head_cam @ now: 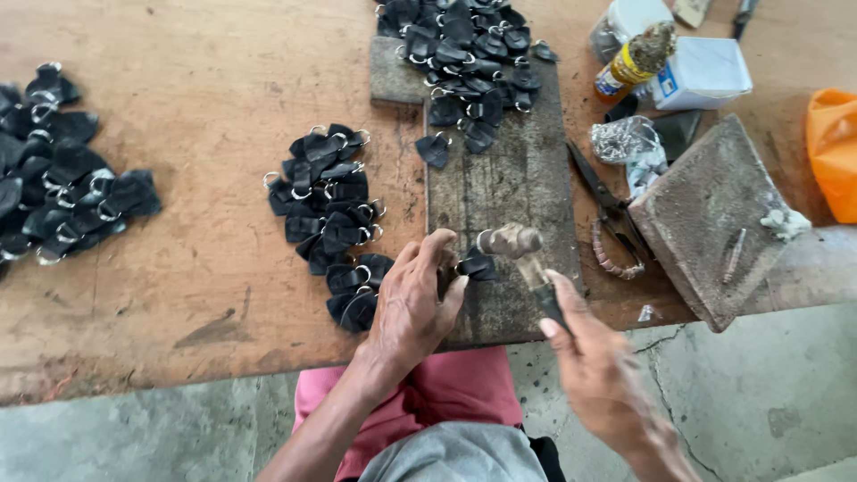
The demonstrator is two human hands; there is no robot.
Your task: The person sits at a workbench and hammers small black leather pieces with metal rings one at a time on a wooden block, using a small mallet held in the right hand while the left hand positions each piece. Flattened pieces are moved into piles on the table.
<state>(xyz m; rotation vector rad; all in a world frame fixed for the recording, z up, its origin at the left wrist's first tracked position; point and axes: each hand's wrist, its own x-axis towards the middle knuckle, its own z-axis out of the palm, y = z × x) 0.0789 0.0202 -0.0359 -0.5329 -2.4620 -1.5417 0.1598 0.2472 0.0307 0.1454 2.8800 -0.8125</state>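
My left hand (411, 308) pinches a black leather tab (476, 265) down on the dark wooden board (509, 178); my right hand (594, 370) is wrapped tight round a hammer (522, 254) just above it. Tab piles (330, 223) sit left, scissors (607, 210) right.

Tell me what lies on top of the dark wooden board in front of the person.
On the wooden board lies a heap of black leather tabs with metal rings. The left hand presses one tab onto it, under the hammer. The board beneath them is hidden.
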